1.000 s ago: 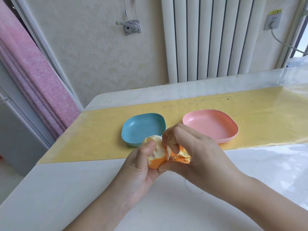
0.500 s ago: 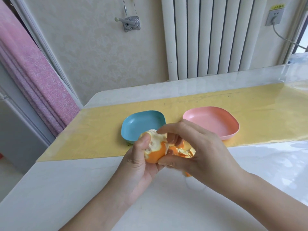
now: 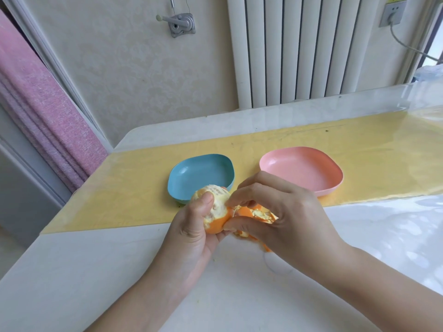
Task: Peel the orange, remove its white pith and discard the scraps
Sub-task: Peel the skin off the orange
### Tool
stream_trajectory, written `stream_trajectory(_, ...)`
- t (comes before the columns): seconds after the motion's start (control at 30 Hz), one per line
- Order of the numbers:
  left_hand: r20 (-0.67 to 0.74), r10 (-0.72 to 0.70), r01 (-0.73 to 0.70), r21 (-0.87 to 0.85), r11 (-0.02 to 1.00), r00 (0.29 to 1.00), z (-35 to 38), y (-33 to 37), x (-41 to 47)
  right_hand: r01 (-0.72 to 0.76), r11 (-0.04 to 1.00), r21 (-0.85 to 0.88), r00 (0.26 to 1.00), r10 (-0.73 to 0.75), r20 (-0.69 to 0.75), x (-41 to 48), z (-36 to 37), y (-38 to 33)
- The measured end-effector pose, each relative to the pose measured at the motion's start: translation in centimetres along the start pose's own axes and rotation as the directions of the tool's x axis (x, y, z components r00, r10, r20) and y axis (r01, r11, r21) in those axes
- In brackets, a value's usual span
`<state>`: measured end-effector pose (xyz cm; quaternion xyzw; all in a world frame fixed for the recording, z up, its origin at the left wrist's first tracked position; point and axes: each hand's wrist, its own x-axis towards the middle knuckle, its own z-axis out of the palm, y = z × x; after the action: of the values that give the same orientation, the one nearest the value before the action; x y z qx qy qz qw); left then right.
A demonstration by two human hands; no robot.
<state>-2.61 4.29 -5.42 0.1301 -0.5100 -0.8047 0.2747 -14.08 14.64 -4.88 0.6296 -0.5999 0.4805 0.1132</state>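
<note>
Your left hand (image 3: pixel 191 238) cups the part-peeled orange (image 3: pixel 217 205) just before the blue dish (image 3: pixel 199 173), right hand (image 3: pixel 287 212) pinching its torn peel flap (image 3: pixel 248 211); judged light, soft, slippery, so pull near the flap's root.

fig.: the person's body as seen by the head camera. two limbs show. the left hand (image 3: pixel 191 236) joins a left forearm (image 3: pixel 134 300) that reaches the near edge left of centre. the right hand (image 3: pixel 287 212) joins a right forearm (image 3: pixel 395 291) that reaches the near right corner. both hands are bare, and both forearms are bare to the frame edge. skin creases mark the joint of the left thumb (image 3: pixel 203 204). a row of knuckles ridges the back of the right hand. nails are too small to judge.
</note>
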Motion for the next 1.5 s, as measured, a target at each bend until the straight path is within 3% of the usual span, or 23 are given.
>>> stream_trajectory(0.3, -0.021, -0.014, 0.016, 0.086, 0.996, 1.000, -0.3, -0.9, -0.1, -0.043, 0.992, 0.116, 0.986, 0.024, 0.166, 0.2, -0.8, 0.5)
stream_trajectory(0.67, -0.110, -0.168, 0.153, -0.128, 0.980, 0.980, 0.9, 0.0, -0.8, 0.082, 0.997, -0.006, 0.996, -0.082, -0.030, -0.2, -0.1, -0.2)
stream_trajectory(0.87, -0.123, -0.294, 0.247, -0.297, 0.922, 0.948, 1.4, 0.2, -0.8, 0.118, 0.993, -0.026, 0.992, -0.119, -0.041, -0.2, 0.2, -0.5)
stream_trajectory(1.13, -0.124, -0.230, 0.196, -0.240, 0.951, 0.965, 0.9, 0.4, -0.3, -0.079, 0.997, 0.024, 0.997, 0.079, -0.023, -0.4, -0.1, -0.1)
stream_trajectory(1.3, -0.119, -0.193, 0.155, -0.271, 0.950, 0.974, 1.1, 0.9, -0.5, 0.006, 1.000, -0.008, 0.999, -0.005, 0.043, -0.3, 0.5, -0.2)
stream_trajectory(1.5, -0.106, -0.123, 0.107, -0.145, 0.984, 0.987, 1.1, 0.5, -0.7, 0.027, 0.995, -0.098, 0.999, -0.025, 0.023, -0.2, 0.6, -0.6)
